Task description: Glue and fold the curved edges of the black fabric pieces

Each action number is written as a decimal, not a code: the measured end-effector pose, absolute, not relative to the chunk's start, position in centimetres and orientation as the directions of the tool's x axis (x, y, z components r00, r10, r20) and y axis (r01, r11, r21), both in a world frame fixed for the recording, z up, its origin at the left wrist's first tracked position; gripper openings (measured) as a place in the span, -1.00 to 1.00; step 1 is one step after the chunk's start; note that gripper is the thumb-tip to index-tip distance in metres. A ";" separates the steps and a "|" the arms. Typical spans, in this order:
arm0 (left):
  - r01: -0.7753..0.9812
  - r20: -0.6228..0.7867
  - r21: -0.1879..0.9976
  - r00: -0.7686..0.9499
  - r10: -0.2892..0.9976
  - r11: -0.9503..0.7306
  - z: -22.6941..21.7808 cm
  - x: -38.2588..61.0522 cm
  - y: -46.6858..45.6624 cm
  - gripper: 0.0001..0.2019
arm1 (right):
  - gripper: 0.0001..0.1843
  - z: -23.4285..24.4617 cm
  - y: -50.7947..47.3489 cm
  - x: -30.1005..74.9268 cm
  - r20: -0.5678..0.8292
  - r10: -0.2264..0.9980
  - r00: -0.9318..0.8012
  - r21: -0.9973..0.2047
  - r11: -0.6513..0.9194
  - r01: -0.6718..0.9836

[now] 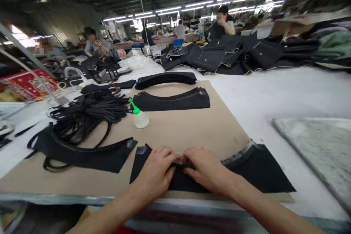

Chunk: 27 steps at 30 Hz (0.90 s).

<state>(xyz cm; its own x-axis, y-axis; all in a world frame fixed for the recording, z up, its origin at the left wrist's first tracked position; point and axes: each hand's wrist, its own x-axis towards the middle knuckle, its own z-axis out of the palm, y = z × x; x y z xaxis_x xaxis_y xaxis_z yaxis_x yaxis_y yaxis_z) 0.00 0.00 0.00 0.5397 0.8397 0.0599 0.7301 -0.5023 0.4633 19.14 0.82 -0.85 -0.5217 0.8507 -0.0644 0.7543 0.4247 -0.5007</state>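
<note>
A green-capped squeeze bottle (140, 117) stands mid-table on the brown cardboard sheet (186, 131). Beside it, toward the table's left edge, lies a bundle of black cords (87, 115). Stacked curved black pieces (172, 100) lie behind it.

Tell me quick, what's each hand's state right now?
Left hand: fingers curled on the fabric piece at its top edge; grip cannot be told.
Right hand: same, on the same edge.

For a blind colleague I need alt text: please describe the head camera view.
A left hand and right hand rest side by side on a curved black fabric piece at the near edge of a brown board. Behind lie more pieces, cords and a green-capped bottle; people work farther back.
</note>
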 end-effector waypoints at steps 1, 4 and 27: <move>0.732 0.064 0.465 0.533 0.844 -0.498 -0.4 0.3 -0.3 -0.71 | -0.93 -0.8 0.9 19.4 -0.061 0.847 -0.528 -0.505 0.430 0.749; 0.728 0.076 0.483 0.519 0.851 -0.487 -1.3 1.0 -0.8 -0.73 | -0.94 -0.7 1.0 20.1 -0.069 0.833 -0.550 -0.521 0.440 0.732; 0.723 0.075 0.455 0.552 0.831 -0.521 -1.5 0.8 -0.1 -0.70 | -0.69 1.6 1.4 22.5 -0.178 0.739 -0.650 -0.559 0.467 0.685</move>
